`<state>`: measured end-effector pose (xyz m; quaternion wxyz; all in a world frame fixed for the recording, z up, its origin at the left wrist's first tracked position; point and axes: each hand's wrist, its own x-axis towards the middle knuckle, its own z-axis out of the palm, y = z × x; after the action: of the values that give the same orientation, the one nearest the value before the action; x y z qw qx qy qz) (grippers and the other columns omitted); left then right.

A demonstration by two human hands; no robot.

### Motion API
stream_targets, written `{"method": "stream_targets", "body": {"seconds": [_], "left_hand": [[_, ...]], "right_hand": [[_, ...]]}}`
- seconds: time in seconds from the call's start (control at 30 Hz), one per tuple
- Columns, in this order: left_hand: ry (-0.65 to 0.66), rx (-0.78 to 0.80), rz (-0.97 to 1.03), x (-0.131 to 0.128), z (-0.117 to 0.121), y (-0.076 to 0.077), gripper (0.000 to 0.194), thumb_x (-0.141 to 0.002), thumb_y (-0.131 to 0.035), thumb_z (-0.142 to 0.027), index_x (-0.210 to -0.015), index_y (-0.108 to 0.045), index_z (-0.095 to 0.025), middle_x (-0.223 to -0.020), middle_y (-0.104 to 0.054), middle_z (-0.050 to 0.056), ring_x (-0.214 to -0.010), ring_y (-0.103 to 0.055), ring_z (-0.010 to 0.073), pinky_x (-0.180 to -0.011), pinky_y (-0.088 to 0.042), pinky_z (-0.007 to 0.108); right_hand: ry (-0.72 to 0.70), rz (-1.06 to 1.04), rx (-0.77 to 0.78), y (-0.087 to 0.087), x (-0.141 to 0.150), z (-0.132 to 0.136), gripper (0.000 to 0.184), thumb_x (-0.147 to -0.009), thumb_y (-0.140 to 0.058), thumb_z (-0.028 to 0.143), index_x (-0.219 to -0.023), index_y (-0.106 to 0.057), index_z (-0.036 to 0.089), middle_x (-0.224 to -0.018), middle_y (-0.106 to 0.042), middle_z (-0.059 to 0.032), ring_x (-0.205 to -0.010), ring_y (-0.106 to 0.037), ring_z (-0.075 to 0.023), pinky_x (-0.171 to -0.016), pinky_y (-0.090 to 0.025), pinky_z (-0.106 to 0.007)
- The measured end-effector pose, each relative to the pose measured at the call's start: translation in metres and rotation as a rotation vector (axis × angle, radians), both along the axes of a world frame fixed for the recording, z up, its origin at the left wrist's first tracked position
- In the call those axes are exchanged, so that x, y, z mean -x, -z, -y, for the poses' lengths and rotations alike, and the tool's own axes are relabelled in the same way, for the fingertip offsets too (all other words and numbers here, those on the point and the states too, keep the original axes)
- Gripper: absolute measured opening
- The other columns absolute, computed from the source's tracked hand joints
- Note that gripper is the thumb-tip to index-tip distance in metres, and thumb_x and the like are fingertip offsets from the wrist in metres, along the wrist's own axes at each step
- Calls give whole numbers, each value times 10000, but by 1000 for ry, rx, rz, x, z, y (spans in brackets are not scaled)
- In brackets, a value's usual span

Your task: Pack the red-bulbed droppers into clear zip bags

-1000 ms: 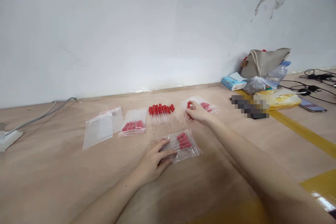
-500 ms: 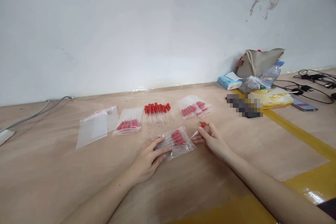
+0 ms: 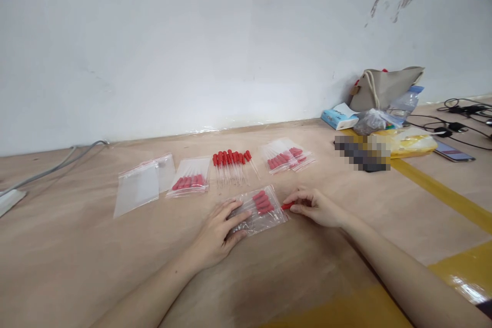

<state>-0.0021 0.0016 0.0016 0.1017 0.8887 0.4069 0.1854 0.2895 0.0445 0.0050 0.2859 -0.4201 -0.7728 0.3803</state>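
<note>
My left hand (image 3: 225,228) lies on the left part of a clear zip bag (image 3: 274,225), fingers spread, pressing it to the surface. Inside the bag, several droppers point their red bulbs to the right. My right hand (image 3: 317,207) pinches a dropper (image 3: 287,206) by its red bulb at the bag's right, open end; its glass tube appears to be inside the bag. Beyond the hands, a row of loose droppers (image 3: 230,159) lies with bulbs away from me. Filled bags lie on either side, one left (image 3: 188,180) and an overlapping pair right (image 3: 282,159).
Flat bags (image 3: 134,192) without droppers lie at the left, near a grey cable (image 3: 57,166). At the right are a blue tissue box (image 3: 340,117), a grey bag (image 3: 386,89), a yellow packet (image 3: 407,143), a phone (image 3: 454,151) and black cables (image 3: 457,127). A white wall (image 3: 192,46) stands behind.
My right hand has lowered and turned, taking the dropper from a raised tilt to lying level at the bag's opening. The left hand has stayed on the bag.
</note>
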Motion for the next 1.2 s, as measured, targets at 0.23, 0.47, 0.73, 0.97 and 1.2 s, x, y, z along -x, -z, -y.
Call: {"method": "stream_targets", "body": {"seconds": [0.23, 0.47, 0.73, 0.97, 1.2], "left_hand": [[2, 7, -17, 0, 0, 0, 358, -877, -449, -325, -1229, -481, -271, -1308, -404, 62, -1223, -334, 239, -1003, -304, 441], [1, -14, -15, -1, -1, -1, 348, -876, -451, -331, -1220, -487, -296, -1295, -423, 46, -1208, -354, 233, -993, -319, 430], [-10, -3, -12, -1, 1, 0, 356, -879, -445, -329, -1234, -468, -303, -1320, -391, 42, -1218, -345, 233, -988, -330, 428], [-14, 4, -19, -1, 1, 1, 382, -882, -441, -318, -1263, -431, -293, -1333, -373, 48, -1230, -329, 230, -992, -329, 420], [-26, -17, -18, -1, 0, 1, 354, -886, -425, -339, -1228, -482, -271, -1295, -419, 65, -1203, -364, 237, -988, -333, 428]], "right_hand": [[-24, -19, 97, -5, 9, 4, 228, -716, -594, 362, -851, -681, 200, -701, -580, -13, -590, -485, -113, -547, -378, -234], [131, -90, 329, -11, 34, 16, 374, -713, -551, 497, -760, -645, 138, -615, -592, -7, -503, -459, -81, -467, -335, -203], [340, -212, 199, 9, 48, 19, 235, -627, -652, 375, -697, -608, 155, -567, -569, 13, -500, -474, -93, -466, -364, -213], [364, -288, 212, 6, 49, 21, 222, -668, -608, 373, -714, -604, 155, -646, -596, -6, -525, -496, -96, -484, -389, -223], [333, -292, 307, -2, 46, 21, 298, -628, -654, 390, -774, -520, 167, -630, -606, 0, -565, -543, -111, -538, -396, -230]]}}
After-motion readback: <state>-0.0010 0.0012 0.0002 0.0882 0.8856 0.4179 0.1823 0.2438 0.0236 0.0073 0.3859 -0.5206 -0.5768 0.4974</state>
